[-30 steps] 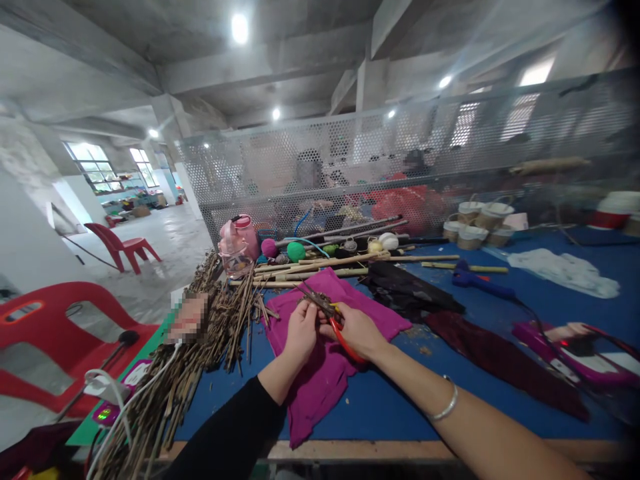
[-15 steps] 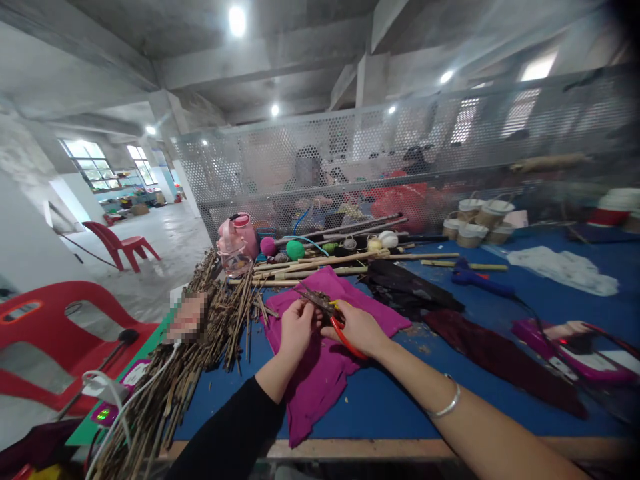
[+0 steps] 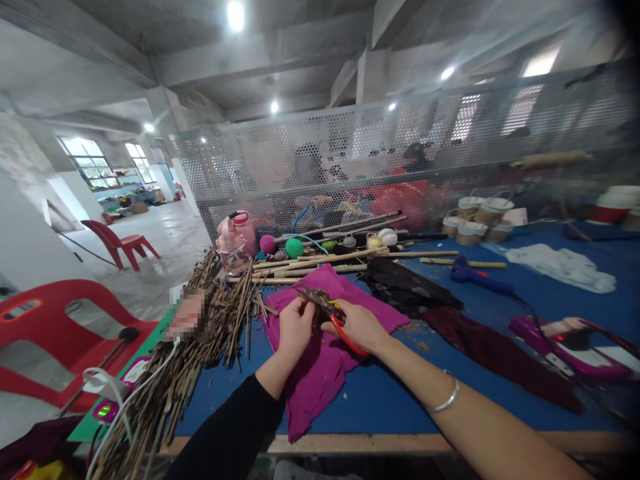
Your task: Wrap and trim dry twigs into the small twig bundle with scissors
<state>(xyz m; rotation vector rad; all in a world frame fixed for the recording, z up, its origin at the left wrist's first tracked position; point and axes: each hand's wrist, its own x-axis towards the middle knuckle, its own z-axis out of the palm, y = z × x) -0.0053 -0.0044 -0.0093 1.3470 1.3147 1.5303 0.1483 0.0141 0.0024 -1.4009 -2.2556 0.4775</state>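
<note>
In my right hand (image 3: 357, 327) is a pair of scissors (image 3: 345, 333) with red and yellow handles, its blades pointing up and to the left. The fingers of my left hand (image 3: 296, 327) are pinched together right beside the blades; whatever they hold is too small and hidden to make out. Under both hands a magenta cloth (image 3: 320, 393) lies spread on the blue table. Small dark brown dried bits (image 3: 316, 295) sit on the cloth behind the blades.
A heap of dry brown stems (image 3: 200, 360) covers the table's left side. Behind the cloth lie bamboo sticks (image 3: 310, 265), yarn balls (image 3: 295, 249) and a pink jug (image 3: 237, 240). Dark cloths (image 3: 500, 353), a blue glue gun (image 3: 480, 280) and pots (image 3: 470, 230) are on the right.
Both hands stay nearly in place over the cloth. The left fingers shift slightly by the scissors, and the view moves a little.
</note>
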